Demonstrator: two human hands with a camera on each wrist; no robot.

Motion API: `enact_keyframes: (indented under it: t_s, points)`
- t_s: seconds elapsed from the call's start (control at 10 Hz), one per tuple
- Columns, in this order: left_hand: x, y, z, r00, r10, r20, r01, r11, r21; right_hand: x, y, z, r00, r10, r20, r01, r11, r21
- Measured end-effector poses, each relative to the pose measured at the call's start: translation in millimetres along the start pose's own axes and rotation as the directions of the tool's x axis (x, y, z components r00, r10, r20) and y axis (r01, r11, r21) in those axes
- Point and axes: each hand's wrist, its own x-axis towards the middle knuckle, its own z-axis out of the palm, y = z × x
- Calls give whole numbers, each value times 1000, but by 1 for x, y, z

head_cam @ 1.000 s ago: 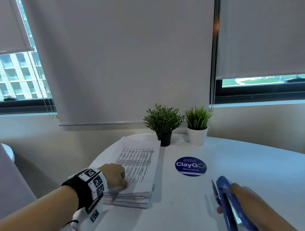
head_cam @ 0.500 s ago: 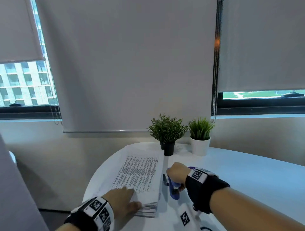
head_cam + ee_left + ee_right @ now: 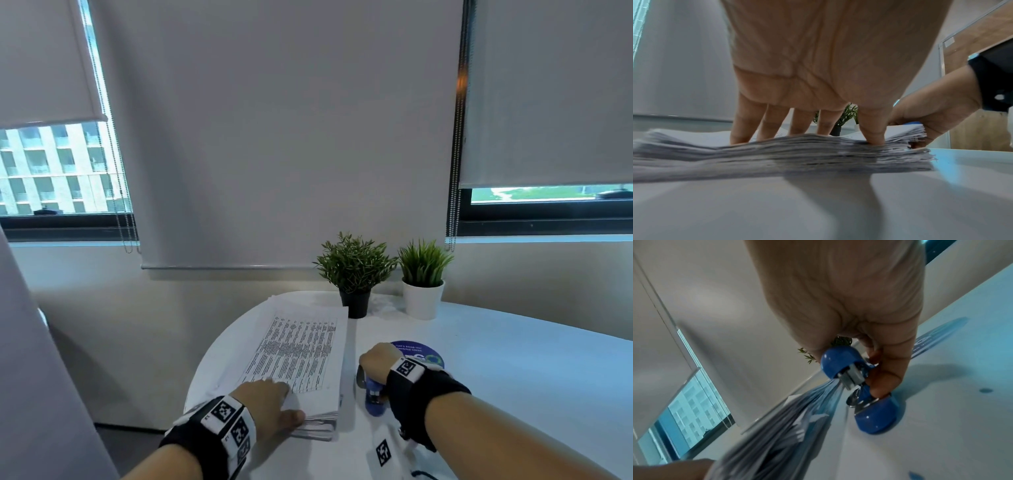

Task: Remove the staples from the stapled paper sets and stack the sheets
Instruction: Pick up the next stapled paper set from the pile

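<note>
The thick pile of printed white paper sheets (image 3: 301,359) is lying at the left end of the white round counter (image 3: 513,359), its near edge ragged and fanned; it is being pressed down by the left hand (image 3: 270,404), whose four fingers (image 3: 764,123) are being laid straight on the top sheet while the thumb is being set against the near edge, so nothing is being gripped. The glossy blue plastic stapler with metal inner parts (image 3: 859,386) is being held by the right hand (image 3: 376,359), the fingers being curled round it, just beside the pile's right near corner; in the right wrist view its metal end is being brought to the sheet edges, though whether it is touching a staple cannot be told, and no staple is being shown plainly. The step is judged to be the lifting of a staple at that corner; the pile is best being kept flat and still by the left hand close to the corner, while the metal tongue is being slid under the staple's crown rather than under loose sheets; light levering is advised, since thin paper is being easily torn; the two potted green plants (image 3: 356,267) are standing well apart at the back.
</note>
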Motion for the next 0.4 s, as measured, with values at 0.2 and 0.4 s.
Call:
enact_keyframes:
  t_s: [0.2,0.4]
  points:
    - [-2,0,-3,1000,9,9,-9,1000,-4,-25,23,-6,1000,-2,-3,3,972,233]
    - [-6,2,-6,1000,19,-15,-20,997,-80,-69,51,-22,989,-146,9,146,988,54]
